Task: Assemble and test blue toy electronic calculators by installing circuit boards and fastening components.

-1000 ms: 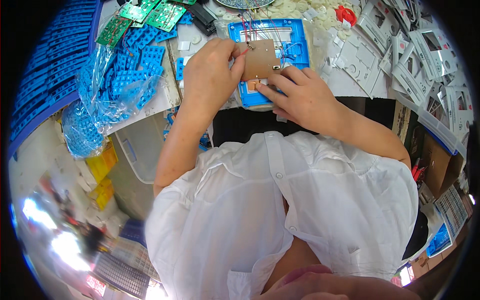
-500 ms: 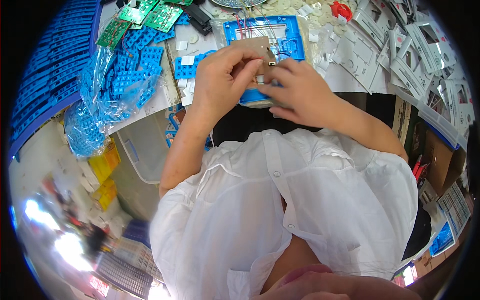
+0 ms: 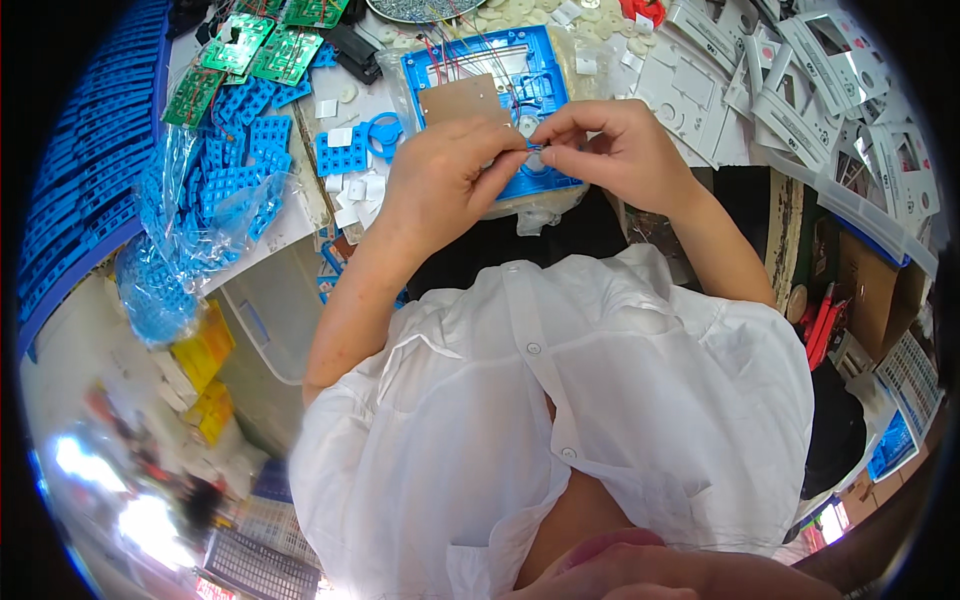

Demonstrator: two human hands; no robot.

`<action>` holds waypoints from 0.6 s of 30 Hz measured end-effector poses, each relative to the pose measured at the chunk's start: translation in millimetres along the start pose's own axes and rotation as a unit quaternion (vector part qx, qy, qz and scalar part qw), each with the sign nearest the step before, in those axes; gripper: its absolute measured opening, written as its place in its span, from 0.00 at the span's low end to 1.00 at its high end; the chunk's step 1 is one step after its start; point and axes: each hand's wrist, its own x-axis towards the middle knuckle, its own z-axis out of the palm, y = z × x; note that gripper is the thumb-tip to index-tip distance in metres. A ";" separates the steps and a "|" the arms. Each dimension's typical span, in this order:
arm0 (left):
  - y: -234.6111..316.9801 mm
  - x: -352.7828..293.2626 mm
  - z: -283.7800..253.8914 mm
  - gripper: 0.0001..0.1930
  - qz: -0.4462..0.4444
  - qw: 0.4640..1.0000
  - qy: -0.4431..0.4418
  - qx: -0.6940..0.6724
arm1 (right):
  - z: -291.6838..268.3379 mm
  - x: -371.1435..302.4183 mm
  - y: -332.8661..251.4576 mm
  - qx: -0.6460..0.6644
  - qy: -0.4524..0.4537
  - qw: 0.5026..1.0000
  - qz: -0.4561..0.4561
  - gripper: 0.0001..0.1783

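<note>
"Across the table [image 3: 285,225], what is lying around the work?"

"Green circuit boards [image 3: 285,52] are sitting at the far left, with blue button strips [image 3: 240,175] lying nearer, partly in clear plastic. On the right, white panels [image 3: 690,75] are lying in a heap."

"And where is the blue case [image 3: 543,70] lying, compared with the hands?"

"It is resting flat on the table in front of the person, mostly beyond the fingertips. The left grip [image 3: 440,175] is covering its near left corner, while the right grip [image 3: 630,150] is reaching over its right edge."

"Are those grips standing apart?"

"No, their fingertips are nearly meeting over the near part of the case. A tiny blue bit [image 3: 535,147] is showing between them, but the fingers are hiding too much; I cannot tell which grip, if either, is clamping it."

"What about the brown board [image 3: 455,97]?"

"It is lying over the left part of the case, just beyond the left knuckles, with thin wires [image 3: 432,62] showing past its far edge. A round white piece [image 3: 528,125] is sitting inside the case, just beyond the fingertips."
</note>
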 end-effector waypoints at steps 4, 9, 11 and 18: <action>-8.6 -7.9 -14.3 0.08 -0.012 0.997 0.065 0.032 | 1.1 1.6 -6.0 -0.097 0.038 0.994 -0.030 0.10; -22.0 -48.8 -32.5 0.11 0.054 0.982 0.014 0.182 | 8.9 7.7 -1.2 -0.188 0.109 0.974 -0.071 0.09; -20.5 -53.4 -30.0 0.13 0.073 0.973 -0.008 0.221 | 13.3 9.5 0.7 -0.200 0.122 0.970 -0.073 0.09; -5.9 -58.3 -18.5 0.20 0.016 0.940 -0.066 0.333 | 3.2 -3.9 4.8 -0.268 0.079 0.952 -0.122 0.08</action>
